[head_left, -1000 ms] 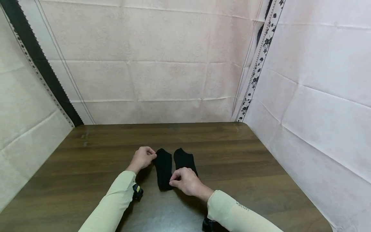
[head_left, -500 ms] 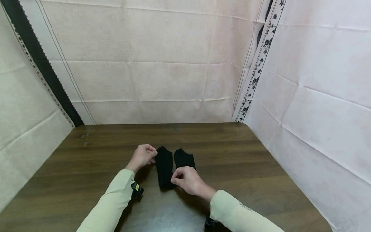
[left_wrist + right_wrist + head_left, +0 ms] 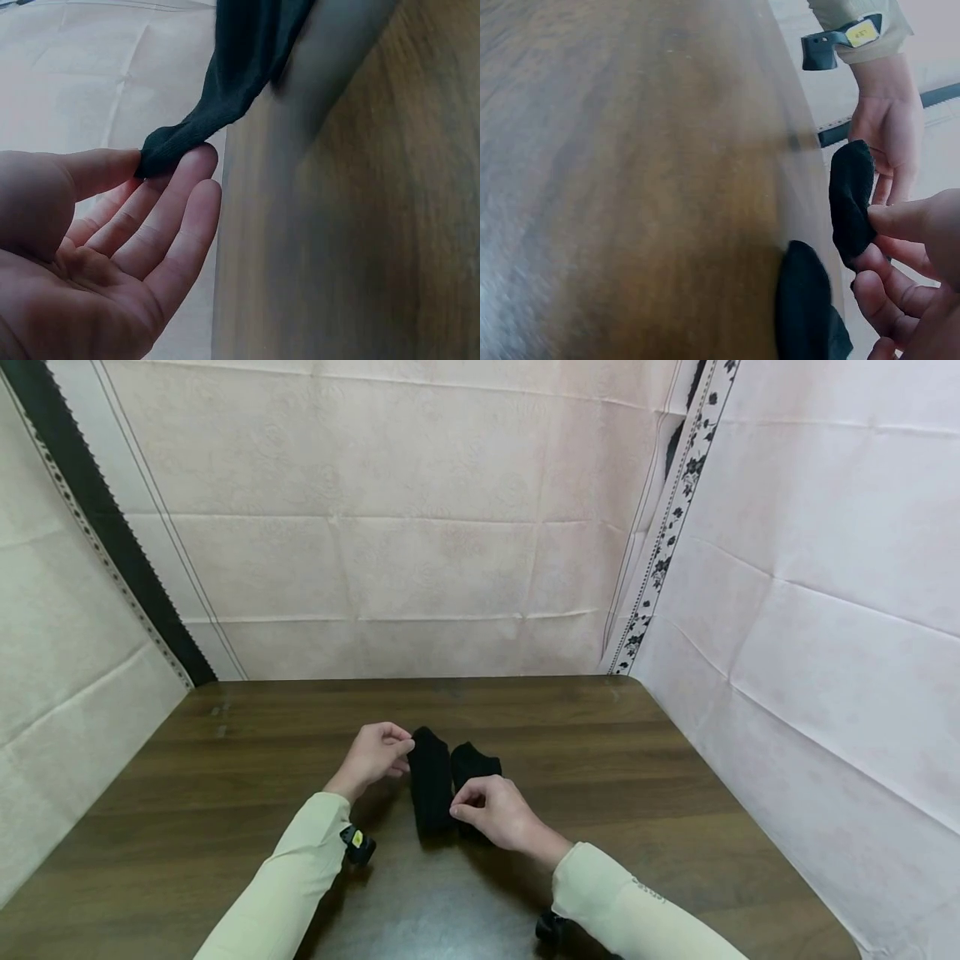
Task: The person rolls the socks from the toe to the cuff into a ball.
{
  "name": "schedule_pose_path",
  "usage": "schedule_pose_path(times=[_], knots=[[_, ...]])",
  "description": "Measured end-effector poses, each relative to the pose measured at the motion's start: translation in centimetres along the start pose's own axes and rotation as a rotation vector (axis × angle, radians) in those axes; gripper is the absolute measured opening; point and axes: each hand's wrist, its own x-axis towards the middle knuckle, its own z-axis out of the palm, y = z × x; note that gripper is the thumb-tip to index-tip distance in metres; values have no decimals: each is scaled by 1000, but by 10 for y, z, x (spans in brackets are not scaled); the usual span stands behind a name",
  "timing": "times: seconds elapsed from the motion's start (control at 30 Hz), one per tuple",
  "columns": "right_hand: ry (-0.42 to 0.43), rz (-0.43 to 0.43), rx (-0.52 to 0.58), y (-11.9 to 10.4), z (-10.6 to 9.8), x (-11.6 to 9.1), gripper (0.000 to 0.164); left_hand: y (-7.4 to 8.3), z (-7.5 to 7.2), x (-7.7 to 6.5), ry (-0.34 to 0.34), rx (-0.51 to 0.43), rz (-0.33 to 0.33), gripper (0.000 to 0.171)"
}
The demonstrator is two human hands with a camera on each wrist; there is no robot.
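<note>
Two black socks stand out against the brown table in the head view. The left sock [image 3: 431, 785] is stretched between both hands, raised off the tabletop. My left hand [image 3: 373, 752] pinches its far upper corner with thumb and fingertips; the left wrist view shows the sock's cloth [image 3: 176, 142] caught there. Near the sock's lower right edge, my right hand [image 3: 497, 810] grips it between thumb and fingers. The right sock [image 3: 475, 762] lies on the table just beside, its lower part hidden behind the right hand. In the right wrist view, that lying sock [image 3: 802, 304] sits below the held one.
A wood-grain table [image 3: 300, 877] spreads under both arms. Pale cloth hangs behind it as a back wall [image 3: 420, 568], with another cloth side wall [image 3: 825, 610] on the right and one on the left [image 3: 67, 760]. Black cameras are strapped to both wrists.
Both hands have lifted the left sock and shifted it slightly away and to the right, close to the other sock. The right sock stays where it lay.
</note>
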Motion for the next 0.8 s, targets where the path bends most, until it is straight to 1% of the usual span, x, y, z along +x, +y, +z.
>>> schedule_pose_path(times=[0.23,0.43,0.63,0.8], knots=[[13,-8,8,-2,-11,0,8,7,2,2,10,-2,34,16],[17,-12,3,-2,-14,-1,8,10,3,3,19,13,47,16],[9,-6,-13,0,-12,-3,8,8,5,5,35,26,36,15],[8,-10,-21,2,-14,-4,8,6,7,7,41,37,40,15]])
